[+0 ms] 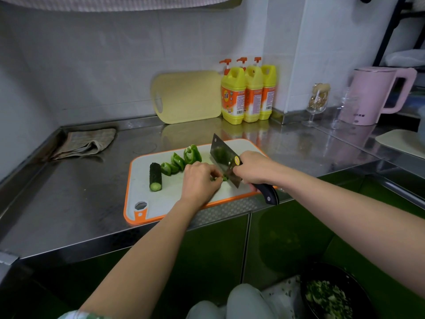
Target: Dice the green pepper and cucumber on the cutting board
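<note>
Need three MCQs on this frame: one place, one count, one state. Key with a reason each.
1. Where is the dark green cucumber chunk?
A) on the white orange-rimmed cutting board, left of the green pepper pieces
B) on the bare steel counter
C) in a bowl

2. How many yellow pump bottles with orange labels stand at the wall?
A) two
B) three
C) four

3. What is the right hand doing?
A) lying flat
B) gripping the black-handled steel cleaver
C) lifting a kettle

Key: 1 A, it lies on the board's left part. 2 B, three pumps show in a row. 3 B, fingers wrap the handle.
</note>
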Available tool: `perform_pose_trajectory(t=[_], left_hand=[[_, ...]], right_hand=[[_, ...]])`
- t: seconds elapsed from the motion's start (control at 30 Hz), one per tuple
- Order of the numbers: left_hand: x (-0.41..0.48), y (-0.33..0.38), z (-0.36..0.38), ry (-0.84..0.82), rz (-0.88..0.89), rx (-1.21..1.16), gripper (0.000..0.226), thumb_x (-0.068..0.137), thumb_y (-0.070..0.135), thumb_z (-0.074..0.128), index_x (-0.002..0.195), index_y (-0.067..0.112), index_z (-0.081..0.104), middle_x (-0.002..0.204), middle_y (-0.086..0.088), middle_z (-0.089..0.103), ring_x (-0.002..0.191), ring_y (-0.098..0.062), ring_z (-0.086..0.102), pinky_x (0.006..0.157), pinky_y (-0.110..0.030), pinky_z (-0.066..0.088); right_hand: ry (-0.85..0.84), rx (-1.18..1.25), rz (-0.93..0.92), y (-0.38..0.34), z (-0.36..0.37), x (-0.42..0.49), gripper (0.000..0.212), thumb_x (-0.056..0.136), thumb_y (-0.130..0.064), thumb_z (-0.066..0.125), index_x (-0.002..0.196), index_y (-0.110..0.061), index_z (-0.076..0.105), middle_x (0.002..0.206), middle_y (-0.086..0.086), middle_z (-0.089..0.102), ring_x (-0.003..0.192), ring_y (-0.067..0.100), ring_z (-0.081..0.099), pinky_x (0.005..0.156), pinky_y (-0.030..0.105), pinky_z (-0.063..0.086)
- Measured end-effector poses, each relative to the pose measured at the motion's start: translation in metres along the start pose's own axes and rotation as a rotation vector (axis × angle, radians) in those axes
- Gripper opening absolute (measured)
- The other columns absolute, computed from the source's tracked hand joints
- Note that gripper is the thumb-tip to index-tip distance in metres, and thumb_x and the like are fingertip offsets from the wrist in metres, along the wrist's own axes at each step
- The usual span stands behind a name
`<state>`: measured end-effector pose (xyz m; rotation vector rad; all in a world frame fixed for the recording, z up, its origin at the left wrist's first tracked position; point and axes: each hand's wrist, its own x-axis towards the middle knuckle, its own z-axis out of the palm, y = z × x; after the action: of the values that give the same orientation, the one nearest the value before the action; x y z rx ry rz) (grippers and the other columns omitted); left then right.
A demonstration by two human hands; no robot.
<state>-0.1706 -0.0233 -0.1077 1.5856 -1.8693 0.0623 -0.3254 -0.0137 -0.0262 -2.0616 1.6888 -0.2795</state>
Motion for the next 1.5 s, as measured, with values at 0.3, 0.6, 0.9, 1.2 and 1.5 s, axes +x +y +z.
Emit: perform_pose_trajectory(t=[0.3,0.6,0.9,1.2,1.5], left_hand=[[0.001,-0.001,0.002,0.002,0.004,0.027,0.007,0.082,0.029,0.070,0.085,0.027,0.076,0.083,0.006,0.070,0.088,-0.020,0.055,0.079,-0.034,0.033],[-0.005,-0.009,-0.011,-0.066,0.036,0.069,0.042,0.083,0.040,0.066,0.124,0.031,0.065,0.098,0.011,0.070,0.104,-0.018,0.046,0.083,-0.034,0.029],[-0.007,-0.004,-0.012,-0.035,-0.061,0.109,0.020,0.084,0.043,0.068,0.091,0.027,0.077,0.086,0.002,0.068,0.095,-0.021,0.049,0.080,-0.035,0.037],[-0.005,-0.003,-0.009,-0.008,-0.066,0.046,0.012,0.081,0.036,0.073,0.085,0.025,0.078,0.080,0.003,0.070,0.086,-0.020,0.052,0.076,-0.035,0.044],[-0.006,-0.001,-0.009,0.006,-0.053,0.076,0.016,0.082,0.039,0.073,0.084,0.024,0.078,0.080,0.001,0.070,0.087,-0.020,0.053,0.075,-0.034,0.044]], right_hand=[[-0.007,-0.014,0.016,-0.005,0.018,0.008,0.016,0.090,-0.007,0.042,0.078,-0.002,0.050,0.050,0.014,0.058,0.037,0.021,0.055,0.042,0.023,0.046],[0.092,0.110,0.012,0.005,0.015,0.017,0.012,0.093,-0.008,0.041,0.084,-0.004,0.048,0.066,0.016,0.057,0.044,0.026,0.057,0.042,0.022,0.044],[0.016,0.055,-0.013,0.002,0.004,-0.005,0.014,0.090,-0.007,0.043,0.077,-0.005,0.049,0.055,0.014,0.057,0.031,0.017,0.050,0.037,0.019,0.039],[-0.044,0.042,0.015,-0.003,0.013,-0.002,0.017,0.089,-0.005,0.041,0.082,0.001,0.054,0.049,0.015,0.057,0.036,0.022,0.051,0.044,0.022,0.044],[0.081,0.038,-0.024,-0.005,0.015,0.006,0.019,0.094,-0.010,0.041,0.077,-0.006,0.047,0.058,0.012,0.055,0.043,0.023,0.058,0.043,0.023,0.046]])
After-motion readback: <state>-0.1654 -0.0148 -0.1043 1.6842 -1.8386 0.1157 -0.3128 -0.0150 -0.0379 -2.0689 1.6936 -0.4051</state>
